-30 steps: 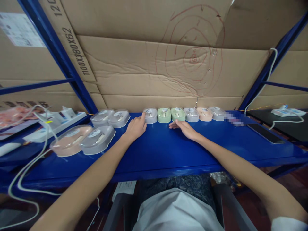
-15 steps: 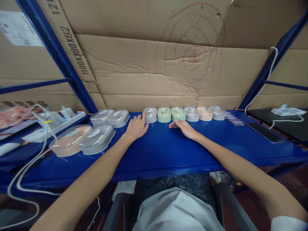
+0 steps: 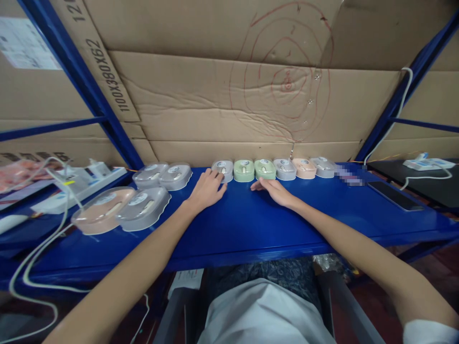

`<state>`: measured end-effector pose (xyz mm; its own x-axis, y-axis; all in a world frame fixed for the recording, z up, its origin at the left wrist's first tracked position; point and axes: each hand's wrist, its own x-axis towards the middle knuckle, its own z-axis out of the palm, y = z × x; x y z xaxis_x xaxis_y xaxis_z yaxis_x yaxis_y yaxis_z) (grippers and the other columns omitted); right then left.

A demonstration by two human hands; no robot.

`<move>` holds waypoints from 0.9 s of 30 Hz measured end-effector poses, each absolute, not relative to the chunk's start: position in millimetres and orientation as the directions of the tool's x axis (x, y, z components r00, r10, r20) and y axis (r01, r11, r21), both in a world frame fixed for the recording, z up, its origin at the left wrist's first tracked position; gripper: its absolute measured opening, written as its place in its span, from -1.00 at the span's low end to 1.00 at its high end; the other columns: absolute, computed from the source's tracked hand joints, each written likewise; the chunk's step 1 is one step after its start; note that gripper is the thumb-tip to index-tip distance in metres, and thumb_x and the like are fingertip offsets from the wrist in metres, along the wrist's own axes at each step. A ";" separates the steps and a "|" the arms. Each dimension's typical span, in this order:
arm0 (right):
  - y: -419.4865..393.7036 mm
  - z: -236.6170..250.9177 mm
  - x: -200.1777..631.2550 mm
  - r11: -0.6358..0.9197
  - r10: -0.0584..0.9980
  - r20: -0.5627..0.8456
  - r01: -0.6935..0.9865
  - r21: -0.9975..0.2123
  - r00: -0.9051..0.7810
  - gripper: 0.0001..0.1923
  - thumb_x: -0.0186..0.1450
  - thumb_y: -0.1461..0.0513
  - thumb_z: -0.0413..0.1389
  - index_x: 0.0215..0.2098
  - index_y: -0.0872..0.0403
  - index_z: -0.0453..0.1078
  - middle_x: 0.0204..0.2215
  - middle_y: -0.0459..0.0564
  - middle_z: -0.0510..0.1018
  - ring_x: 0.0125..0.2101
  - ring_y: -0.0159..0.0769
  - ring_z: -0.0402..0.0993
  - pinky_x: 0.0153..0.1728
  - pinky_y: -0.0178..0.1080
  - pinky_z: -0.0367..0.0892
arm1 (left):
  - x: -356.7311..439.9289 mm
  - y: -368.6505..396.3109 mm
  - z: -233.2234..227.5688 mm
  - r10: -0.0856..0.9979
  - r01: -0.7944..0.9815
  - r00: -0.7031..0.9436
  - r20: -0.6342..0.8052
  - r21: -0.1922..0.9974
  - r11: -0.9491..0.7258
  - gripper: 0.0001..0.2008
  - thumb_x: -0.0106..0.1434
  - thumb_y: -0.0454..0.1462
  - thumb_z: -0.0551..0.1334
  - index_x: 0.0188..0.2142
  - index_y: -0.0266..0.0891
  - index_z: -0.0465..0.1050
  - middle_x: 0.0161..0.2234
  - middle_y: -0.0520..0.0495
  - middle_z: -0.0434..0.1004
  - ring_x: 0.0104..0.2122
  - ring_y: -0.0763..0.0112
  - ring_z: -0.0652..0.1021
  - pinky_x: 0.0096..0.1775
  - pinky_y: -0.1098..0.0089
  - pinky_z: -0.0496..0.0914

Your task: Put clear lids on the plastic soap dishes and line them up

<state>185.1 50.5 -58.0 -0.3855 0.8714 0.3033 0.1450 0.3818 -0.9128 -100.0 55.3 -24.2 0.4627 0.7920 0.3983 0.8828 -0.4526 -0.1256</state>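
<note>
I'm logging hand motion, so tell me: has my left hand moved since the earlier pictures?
Yes. Your left hand has shifted slightly rightward, its thumb closer to the left green case.

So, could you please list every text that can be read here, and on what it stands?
"1100X380X62": on the cardboard strip at left.
"12", then a cut-off character: same strip, top edge.
Too blurred: white sheet; dark print at lower left.
Too small: round labels on the boxes; red marks.

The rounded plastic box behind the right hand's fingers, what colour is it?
It's a pale green rounded plastic box, best seen in the head view.
</note>
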 end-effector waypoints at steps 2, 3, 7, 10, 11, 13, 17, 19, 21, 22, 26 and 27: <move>50.9 -58.5 185.1 0.384 0.871 0.304 0.148 -0.912 -0.387 -0.26 0.38 -0.38 0.02 -0.16 0.04 0.66 -0.12 0.12 0.75 -0.04 -0.06 0.66 0.24 0.10 0.40 | -100.6 56.3 -25.7 0.788 0.874 0.479 0.387 -0.121 -0.471 -0.66 0.53 -0.15 0.06 0.02 -0.29 0.52 0.03 -0.34 0.56 0.08 -0.08 0.48 0.14 0.01 0.37; 51.0 -58.8 185.2 0.385 0.870 0.303 0.150 -0.911 -0.389 -0.25 0.38 -0.38 0.01 -0.16 0.04 0.65 -0.12 0.12 0.74 -0.04 -0.07 0.66 0.24 0.11 0.40 | -100.9 56.5 -25.9 0.786 0.872 0.481 0.388 -0.118 -0.476 -0.67 0.53 -0.16 0.06 0.02 -0.29 0.52 0.02 -0.33 0.57 0.07 -0.07 0.50 0.13 0.02 0.38; 51.2 -59.1 185.5 0.393 0.867 0.306 0.161 -0.905 -0.393 -0.24 0.37 -0.39 0.00 -0.16 0.04 0.65 -0.13 0.12 0.74 -0.04 -0.07 0.66 0.23 0.10 0.41 | -101.9 56.0 -25.0 0.777 0.862 0.493 0.391 -0.097 -0.498 -0.69 0.52 -0.17 0.08 0.00 -0.29 0.52 0.00 -0.32 0.60 0.07 -0.06 0.54 0.11 0.03 0.40; 50.7 -58.4 185.8 0.395 0.867 0.305 0.170 -0.903 -0.393 -0.24 0.38 -0.39 -0.01 -0.16 0.04 0.65 -0.13 0.12 0.74 -0.04 -0.08 0.66 0.23 0.08 0.41 | -101.6 55.5 -24.4 0.773 0.850 0.508 0.380 -0.077 -0.521 -0.70 0.51 -0.16 0.09 0.03 -0.26 0.51 0.01 -0.29 0.60 0.11 -0.03 0.54 0.13 0.05 0.40; 50.5 -58.0 185.9 0.396 0.867 0.304 0.173 -0.902 -0.395 -0.25 0.39 -0.38 -0.01 -0.16 0.04 0.65 -0.13 0.12 0.74 -0.04 -0.08 0.65 0.23 0.08 0.41 | -101.4 55.4 -24.0 0.766 0.842 0.517 0.382 -0.065 -0.535 -0.69 0.51 -0.17 0.09 0.05 -0.26 0.50 0.02 -0.28 0.60 0.12 -0.02 0.54 0.15 0.06 0.40; 50.1 -57.3 186.0 0.397 0.865 0.304 0.174 -0.901 -0.398 -0.26 0.40 -0.37 -0.01 -0.15 0.04 0.65 -0.12 0.12 0.74 -0.04 -0.08 0.65 0.23 0.07 0.41 | -101.3 55.3 -22.0 0.756 0.833 0.517 0.402 -0.033 -0.552 -0.69 0.50 -0.19 0.09 0.06 -0.26 0.50 0.04 -0.27 0.60 0.12 0.01 0.54 0.16 0.09 0.40; 49.8 -56.6 186.2 0.394 0.865 0.299 0.176 -0.902 -0.404 -0.26 0.39 -0.38 -0.01 -0.16 0.04 0.65 -0.14 0.11 0.74 -0.04 -0.08 0.65 0.23 0.07 0.41 | -106.7 56.3 -12.3 0.781 0.902 0.358 0.512 0.025 -0.430 -0.66 0.50 -0.18 0.04 0.05 -0.25 0.52 0.03 -0.28 0.60 0.11 -0.03 0.51 0.19 0.05 0.38; 49.7 -56.6 186.3 0.397 0.864 0.299 0.181 -0.900 -0.406 -0.25 0.39 -0.38 -0.01 -0.15 0.04 0.64 -0.14 0.11 0.74 -0.04 -0.09 0.65 0.23 0.06 0.41 | -113.5 57.8 -7.1 0.790 0.955 0.232 0.567 0.022 -0.297 -0.60 0.50 -0.14 0.02 0.08 -0.29 0.52 0.04 -0.34 0.58 0.15 -0.12 0.47 0.22 -0.03 0.33; 49.5 -56.6 186.4 0.401 0.863 0.302 0.184 -0.898 -0.406 -0.25 0.39 -0.38 -0.01 -0.15 0.04 0.64 -0.13 0.11 0.74 -0.04 -0.09 0.65 0.22 0.07 0.41 | -122.3 60.1 -4.2 0.800 0.992 0.100 0.592 0.009 -0.130 -0.52 0.47 -0.07 0.06 0.13 -0.39 0.48 0.10 -0.45 0.54 0.22 -0.26 0.41 0.24 -0.11 0.29; 49.4 -56.6 186.4 0.402 0.862 0.303 0.184 -0.897 -0.405 -0.25 0.39 -0.38 -0.01 -0.16 0.04 0.64 -0.13 0.11 0.74 -0.04 -0.09 0.65 0.22 0.07 0.41 | -126.9 61.5 -4.1 0.806 0.999 0.035 0.590 0.002 -0.045 -0.46 0.45 -0.04 0.09 0.17 -0.43 0.45 0.15 -0.51 0.50 0.25 -0.34 0.37 0.24 -0.15 0.27; 48.9 -56.3 186.4 0.403 0.862 0.305 0.183 -0.897 -0.404 -0.27 0.39 -0.37 0.01 -0.16 0.03 0.65 -0.13 0.10 0.74 -0.05 -0.08 0.65 0.22 0.08 0.41 | -143.6 69.2 -10.4 0.838 0.984 -0.142 0.527 -0.021 0.180 -0.26 0.39 -0.02 0.18 0.37 -0.55 0.24 0.36 -0.69 0.25 0.40 -0.59 0.17 0.28 -0.31 0.16; 48.8 -56.2 186.4 0.404 0.862 0.306 0.183 -0.897 -0.404 -0.28 0.39 -0.36 0.01 -0.16 0.03 0.65 -0.13 0.10 0.74 -0.05 -0.08 0.65 0.22 0.08 0.41 | -147.1 71.6 -12.7 0.847 0.978 -0.166 0.504 -0.023 0.205 -0.22 0.39 -0.02 0.20 0.40 -0.56 0.19 0.39 -0.73 0.19 0.41 -0.63 0.15 0.27 -0.34 0.15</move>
<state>186.4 48.8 -56.2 -0.4038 0.8622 0.3059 0.1825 0.4036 -0.8966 -147.1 71.6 -12.7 -0.1659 0.8475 0.5042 0.9785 0.2051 -0.0228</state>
